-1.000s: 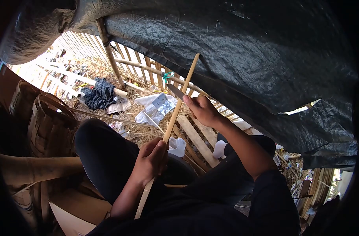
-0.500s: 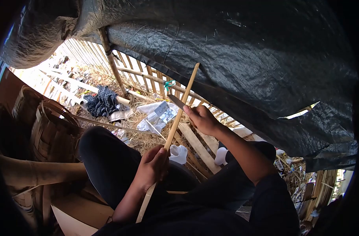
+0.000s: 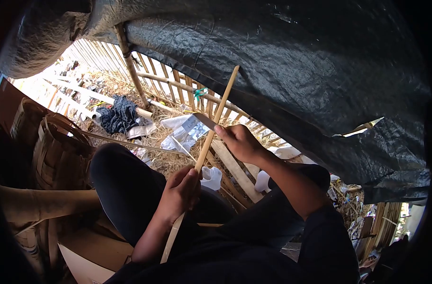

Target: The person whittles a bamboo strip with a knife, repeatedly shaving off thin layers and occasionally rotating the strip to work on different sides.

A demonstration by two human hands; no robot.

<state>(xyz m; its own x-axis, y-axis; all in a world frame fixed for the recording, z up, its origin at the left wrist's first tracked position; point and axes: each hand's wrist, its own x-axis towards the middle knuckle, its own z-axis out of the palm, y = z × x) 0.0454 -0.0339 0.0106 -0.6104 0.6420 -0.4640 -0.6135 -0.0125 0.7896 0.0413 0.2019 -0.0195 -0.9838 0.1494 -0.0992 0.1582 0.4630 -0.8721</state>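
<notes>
Bamboo strip (image 3: 205,154) in left hand (image 3: 180,190), baskets (image 3: 60,154) apart

Knife (image 3: 204,121) against bamboo strip (image 3: 209,141).

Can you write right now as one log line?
left hand: grips long, flat, pale wooden strip | right hand: holds grey metal knife across strip

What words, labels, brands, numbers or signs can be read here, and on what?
None can be read with certainty.
Crumpled grey-and-white plastic packet: short printed lettering, too blurred to read.
Pale brown cardboard flap: tiny dark marks at the picture's bottom edge, too small to read.
</notes>
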